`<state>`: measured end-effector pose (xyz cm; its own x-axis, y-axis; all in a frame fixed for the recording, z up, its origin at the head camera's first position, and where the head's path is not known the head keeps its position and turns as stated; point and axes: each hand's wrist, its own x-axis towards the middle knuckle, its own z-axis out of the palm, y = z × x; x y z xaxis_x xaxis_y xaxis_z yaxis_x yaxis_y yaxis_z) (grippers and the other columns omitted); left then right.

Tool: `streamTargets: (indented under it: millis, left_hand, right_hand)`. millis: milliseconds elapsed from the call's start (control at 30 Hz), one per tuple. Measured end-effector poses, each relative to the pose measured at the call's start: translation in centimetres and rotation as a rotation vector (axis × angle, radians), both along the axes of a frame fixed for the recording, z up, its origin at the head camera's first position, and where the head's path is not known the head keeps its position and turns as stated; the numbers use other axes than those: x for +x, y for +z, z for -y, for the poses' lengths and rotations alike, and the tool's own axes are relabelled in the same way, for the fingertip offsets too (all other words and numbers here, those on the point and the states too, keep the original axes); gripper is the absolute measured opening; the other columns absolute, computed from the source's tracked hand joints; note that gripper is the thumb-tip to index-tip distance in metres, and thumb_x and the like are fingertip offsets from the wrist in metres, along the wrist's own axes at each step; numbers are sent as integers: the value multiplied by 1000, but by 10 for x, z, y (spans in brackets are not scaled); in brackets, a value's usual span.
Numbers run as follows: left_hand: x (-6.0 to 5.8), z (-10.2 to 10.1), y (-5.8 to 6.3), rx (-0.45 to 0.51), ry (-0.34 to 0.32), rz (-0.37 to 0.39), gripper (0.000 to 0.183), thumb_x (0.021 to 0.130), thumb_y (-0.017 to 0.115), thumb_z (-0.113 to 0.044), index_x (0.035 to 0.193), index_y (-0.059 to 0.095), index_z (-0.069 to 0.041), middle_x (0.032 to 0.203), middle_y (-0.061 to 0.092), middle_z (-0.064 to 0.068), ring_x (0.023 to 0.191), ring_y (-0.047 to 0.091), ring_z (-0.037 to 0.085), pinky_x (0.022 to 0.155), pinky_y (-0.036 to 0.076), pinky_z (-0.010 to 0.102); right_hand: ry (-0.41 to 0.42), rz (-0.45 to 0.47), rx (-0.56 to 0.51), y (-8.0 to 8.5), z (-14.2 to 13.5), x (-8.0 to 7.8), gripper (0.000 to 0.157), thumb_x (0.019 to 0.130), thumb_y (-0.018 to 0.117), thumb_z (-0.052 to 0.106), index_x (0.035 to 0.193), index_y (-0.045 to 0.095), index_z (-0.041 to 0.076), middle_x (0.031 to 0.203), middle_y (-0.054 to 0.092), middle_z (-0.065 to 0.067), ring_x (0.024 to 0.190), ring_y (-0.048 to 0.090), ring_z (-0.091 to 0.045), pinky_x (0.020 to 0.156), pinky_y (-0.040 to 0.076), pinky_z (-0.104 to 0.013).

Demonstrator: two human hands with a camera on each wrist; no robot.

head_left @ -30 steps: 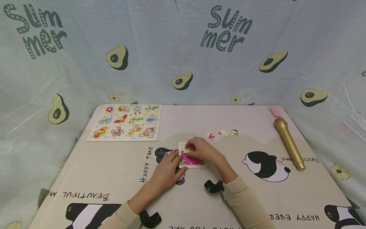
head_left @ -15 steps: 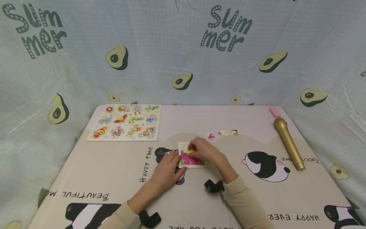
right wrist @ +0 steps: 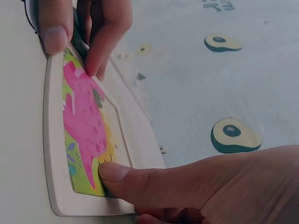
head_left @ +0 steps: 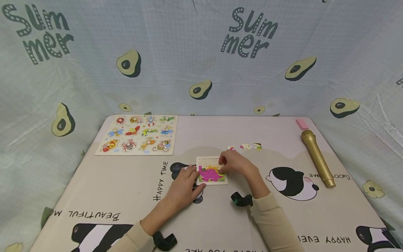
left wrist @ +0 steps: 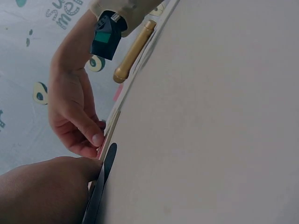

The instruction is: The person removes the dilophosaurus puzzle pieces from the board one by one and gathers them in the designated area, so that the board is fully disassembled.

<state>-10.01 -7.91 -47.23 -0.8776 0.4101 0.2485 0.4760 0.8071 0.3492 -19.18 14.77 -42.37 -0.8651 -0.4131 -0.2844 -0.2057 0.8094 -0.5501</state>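
Board (head_left: 140,140), insects: far left, head view only. Microphone (head_left: 318,159), gold: right side, also in left wrist view. Left hand (head_left: 183,184): fingers straight, against edge of puzzle (head_left: 210,174). Right hand (head_left: 238,164): fingers curled, thumb on puzzle face, plainest in right wrist view; whether pinching anything, cannot tell. Puzzle, pink dinosaur: flat between hands, edge-on in left wrist view. Block (head_left: 302,124), pink: beyond microphone. Loose pieces (head_left: 257,146), three: head view only, beyond right hand.

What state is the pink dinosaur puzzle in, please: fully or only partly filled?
Only partly filled: bare backing shows along the far side of its frame, and three loose pieces lie on the table beyond it.
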Motion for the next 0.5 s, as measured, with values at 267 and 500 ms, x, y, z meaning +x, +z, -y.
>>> streamTargets:
  millis: [267, 500]
  left_hand:
    - [0, 0, 1, 5, 1, 1, 55, 95, 65, -42, 135, 60, -3, 140, 58, 17, 138, 50, 34, 116, 38, 56]
    - [0, 0, -1, 8, -16, -15, 49, 96, 65, -41, 127, 64, -4, 145, 55, 15, 138, 51, 34, 116, 37, 57]
  right_hand:
    - [11, 21, 0, 3, -2, 0, 23, 82, 83, 15, 89, 64, 6, 81, 58, -4, 76, 51, -16, 66, 43, -25]
    - [-2, 25, -5, 2, -1, 1, 24, 83, 82, 15, 89, 59, 7, 80, 55, -4, 75, 51, -16, 63, 41, -25]
